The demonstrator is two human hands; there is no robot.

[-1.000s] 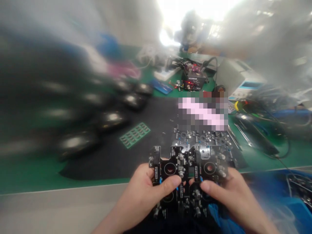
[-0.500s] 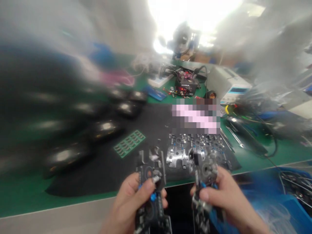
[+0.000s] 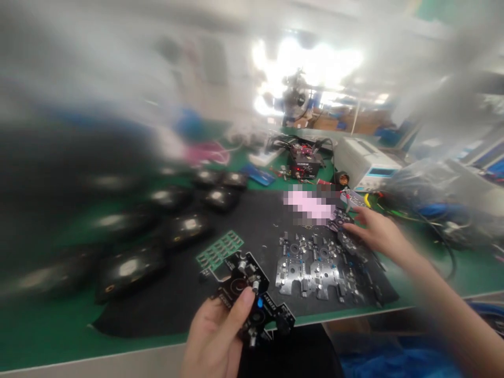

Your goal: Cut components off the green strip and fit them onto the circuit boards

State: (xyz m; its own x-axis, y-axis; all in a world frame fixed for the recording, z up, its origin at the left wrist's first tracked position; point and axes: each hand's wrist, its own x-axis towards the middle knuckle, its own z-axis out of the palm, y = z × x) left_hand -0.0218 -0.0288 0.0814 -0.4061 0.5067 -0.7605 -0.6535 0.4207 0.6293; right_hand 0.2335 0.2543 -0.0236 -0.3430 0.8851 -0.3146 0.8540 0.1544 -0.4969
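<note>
No readable text anywhere. White silkscreen marks on the black circuit board (image 3: pixel 252 299) are too small and blurred to make out. The red display on the small black station (image 3: pixel 304 167) at the back of the surface glows, but its digits are unreadable. The screen on the white instrument box (image 3: pixel 366 163) is only a pale blue blur. The pink patch (image 3: pixel 309 206) on the black mat is pixelated. The green panel (image 3: pixel 219 250) shows no legible print.

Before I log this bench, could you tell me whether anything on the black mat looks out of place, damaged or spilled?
Nothing stands out. The left hand holds a black circuit board above the bench edge, the right hand reaches to boards at the far side of the black mat, and the panel of boards lies flat. The left side is too blurred to judge.
</note>
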